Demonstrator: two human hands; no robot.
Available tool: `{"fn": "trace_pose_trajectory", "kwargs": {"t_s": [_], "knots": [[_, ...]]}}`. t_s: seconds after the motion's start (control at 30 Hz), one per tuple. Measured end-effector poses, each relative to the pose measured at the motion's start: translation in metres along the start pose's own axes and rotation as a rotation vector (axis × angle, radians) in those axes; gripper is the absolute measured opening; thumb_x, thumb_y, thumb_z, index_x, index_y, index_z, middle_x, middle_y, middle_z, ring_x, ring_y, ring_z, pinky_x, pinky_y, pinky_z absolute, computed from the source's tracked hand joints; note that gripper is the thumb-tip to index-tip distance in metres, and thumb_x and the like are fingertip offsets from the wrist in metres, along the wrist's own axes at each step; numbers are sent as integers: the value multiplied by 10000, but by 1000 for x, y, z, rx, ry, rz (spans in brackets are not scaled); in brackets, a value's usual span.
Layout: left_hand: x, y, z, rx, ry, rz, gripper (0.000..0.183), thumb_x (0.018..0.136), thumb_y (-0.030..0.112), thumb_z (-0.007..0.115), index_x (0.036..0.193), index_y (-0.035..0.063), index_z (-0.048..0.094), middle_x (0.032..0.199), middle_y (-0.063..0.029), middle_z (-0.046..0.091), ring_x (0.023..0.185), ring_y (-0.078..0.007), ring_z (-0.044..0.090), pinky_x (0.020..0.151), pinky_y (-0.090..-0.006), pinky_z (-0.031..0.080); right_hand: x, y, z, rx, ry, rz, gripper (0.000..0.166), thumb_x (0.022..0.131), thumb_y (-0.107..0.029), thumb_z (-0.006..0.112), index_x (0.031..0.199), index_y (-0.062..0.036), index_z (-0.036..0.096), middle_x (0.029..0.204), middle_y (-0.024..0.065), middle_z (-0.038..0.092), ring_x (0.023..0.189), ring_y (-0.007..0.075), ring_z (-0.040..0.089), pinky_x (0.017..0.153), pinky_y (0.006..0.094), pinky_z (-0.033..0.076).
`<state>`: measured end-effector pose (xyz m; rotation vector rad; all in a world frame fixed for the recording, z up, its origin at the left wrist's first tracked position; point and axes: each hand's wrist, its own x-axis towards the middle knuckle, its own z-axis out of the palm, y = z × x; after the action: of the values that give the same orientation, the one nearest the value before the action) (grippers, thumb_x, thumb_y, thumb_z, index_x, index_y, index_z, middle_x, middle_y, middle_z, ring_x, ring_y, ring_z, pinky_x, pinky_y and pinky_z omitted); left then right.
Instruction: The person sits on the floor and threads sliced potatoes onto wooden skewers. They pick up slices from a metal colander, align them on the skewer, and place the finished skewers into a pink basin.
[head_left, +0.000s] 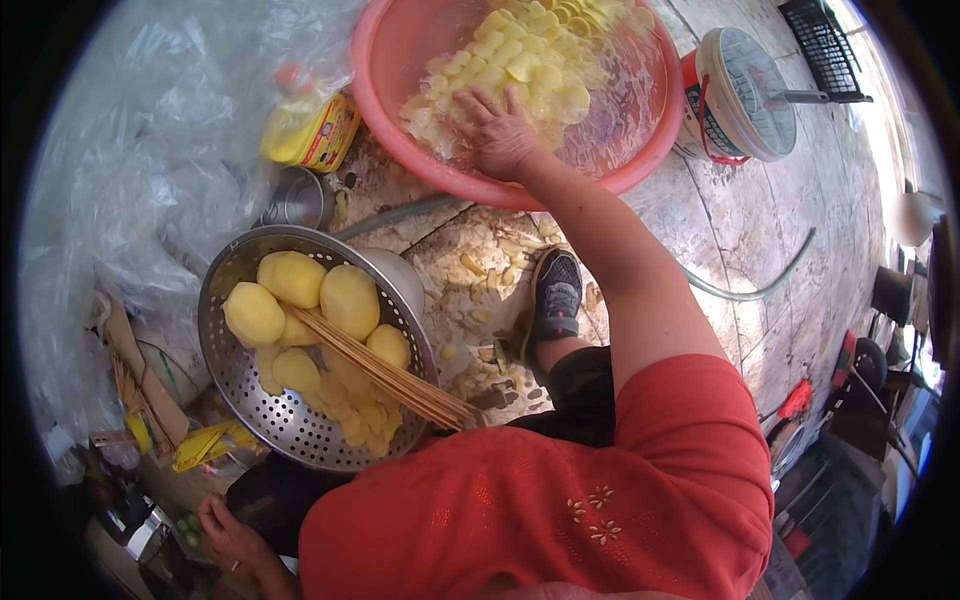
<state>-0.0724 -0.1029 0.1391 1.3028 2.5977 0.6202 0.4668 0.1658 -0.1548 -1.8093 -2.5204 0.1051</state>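
My right hand (498, 133) reaches into a pink plastic basin (660, 142) of water. Its spread fingers rest on a heap of potato slices (517, 60) and hold nothing that I can see. At the lower left, my left hand (229, 534) hangs beside my dark-trousered leg with its fingers bent; what it might hold is unclear. Before me a perforated steel colander (259, 409) contains several whole peeled potatoes (349, 301) and some sliced potato (367, 424). Across the colander's rim lies a bundle of thin wooden sticks (382, 367), apart from both hands.
A white bucket (709, 105) with a red handle stands right of the basin. Left are clear plastic sheeting (172, 135), a yellow container (315, 135) and a metal cup (300, 196). A hose (757, 292) and potato peelings (487, 281) lie on the floor near my shoe (556, 292).
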Motion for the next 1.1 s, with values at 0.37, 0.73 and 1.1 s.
{"fn": "trace_pose_trajectory", "kwargs": {"t_s": [0.37, 0.73, 1.1], "knots": [[-2, 0, 3, -90, 33, 49, 223, 938, 172, 513, 987, -39, 567, 904, -75, 593, 835, -134, 539, 789, -262, 432, -9, -18, -31, 48, -106, 65, 610, 870, -493, 451, 1409, -244, 314, 1469, 110, 261, 1376, 284, 186, 1081, 574, 106], [-7, -32, 2, -419, 193, 151, 202, 925, 118, 528, 1050, -35, 571, 1035, -82, 603, 961, -145, 553, 885, -267, 422, -39, -5, -110, -31, -101, 273, 580, 809, -304, 572, 1354, -216, 393, 1365, 122, 414, 1292, 282, 347, 1039, 513, 268], [-7, -34, 7, -671, 227, 324, 161, 909, 84, 552, 1015, -31, 592, 989, -68, 624, 914, -121, 567, 828, -235, 443, -71, -87, -219, 270, -125, 191, 309, 798, -278, 562, 1046, -119, 654, 952, 143, 663, 892, 303, 628, 815, 380, 487]]}}
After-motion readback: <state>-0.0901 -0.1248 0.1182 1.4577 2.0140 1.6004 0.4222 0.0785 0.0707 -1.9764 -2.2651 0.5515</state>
